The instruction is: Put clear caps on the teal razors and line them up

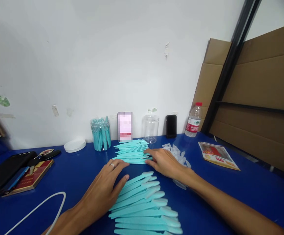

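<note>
Far stack of teal sticks (132, 150) lies on the blue table (83, 186), at the clock centre; 12 points to the wall. Right hand (165, 160) is at its 3 o'clock edge, index and thumb tips apart beside the stick ends (cannot tell whether they pinch any). Left hand (105, 182) is at its 7 o'clock edge, fingers close together, thumb spread away; contact with the stack cannot be told.

At 5 to 6, the near row of capped teal sticks (144, 202) fans out, cut by the lower frame edge. A bare blue strip separates the two groups, giving room between the hands. Translucent caps (177, 153) sit at 3, partly behind the right hand.

Tighter along the wall side: filled jar (101, 135) at 10, lit phone (125, 126) between 11 and 12, transparent jar (151, 129) between 1 and 2, black phone (171, 126) and bottle (193, 121) at 2. White lid (74, 146): 9.
</note>
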The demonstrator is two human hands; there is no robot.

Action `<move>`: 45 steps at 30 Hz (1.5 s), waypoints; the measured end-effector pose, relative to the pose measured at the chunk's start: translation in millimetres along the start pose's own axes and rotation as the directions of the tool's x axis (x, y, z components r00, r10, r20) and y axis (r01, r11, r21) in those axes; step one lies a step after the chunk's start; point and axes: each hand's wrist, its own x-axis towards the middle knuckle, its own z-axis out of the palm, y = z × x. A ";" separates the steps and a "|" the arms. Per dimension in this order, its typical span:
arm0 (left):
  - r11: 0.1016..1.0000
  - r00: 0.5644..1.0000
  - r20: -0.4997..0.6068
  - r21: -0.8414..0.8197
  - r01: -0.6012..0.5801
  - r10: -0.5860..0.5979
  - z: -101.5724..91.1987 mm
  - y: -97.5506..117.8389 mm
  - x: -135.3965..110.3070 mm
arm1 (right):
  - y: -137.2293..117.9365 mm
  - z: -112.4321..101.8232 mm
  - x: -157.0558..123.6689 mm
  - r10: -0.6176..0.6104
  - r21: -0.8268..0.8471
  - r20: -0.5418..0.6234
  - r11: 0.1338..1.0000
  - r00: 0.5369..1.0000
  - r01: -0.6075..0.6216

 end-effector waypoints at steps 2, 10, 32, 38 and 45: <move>1.000 1.000 0.007 0.001 -0.003 0.003 0.2 -0.1 0.4 | 0.2 1.4 0.7 0.001 -0.028 -0.005 1.000 1.000 -0.002; 1.000 1.000 0.003 0.020 -0.005 0.005 7.1 -8.9 2.8 | 1.9 3.8 1.0 -0.039 -0.061 -0.040 0.997 0.998 0.036; 0.999 0.997 -0.068 0.009 0.044 -0.043 -2.8 -5.1 5.3 | -11.4 11.1 -3.1 -0.326 -0.257 -0.451 0.939 0.831 0.228; 0.998 0.997 -0.061 0.036 0.049 -0.047 -5.3 -5.1 5.0 | -21.7 4.2 -3.0 -0.351 -0.215 -0.530 0.936 0.772 0.279; 0.997 0.978 -0.204 0.057 0.051 -0.038 -7.3 -15.8 5.8 | -15.2 -4.2 -1.5 -0.269 0.027 -0.444 0.949 0.855 0.313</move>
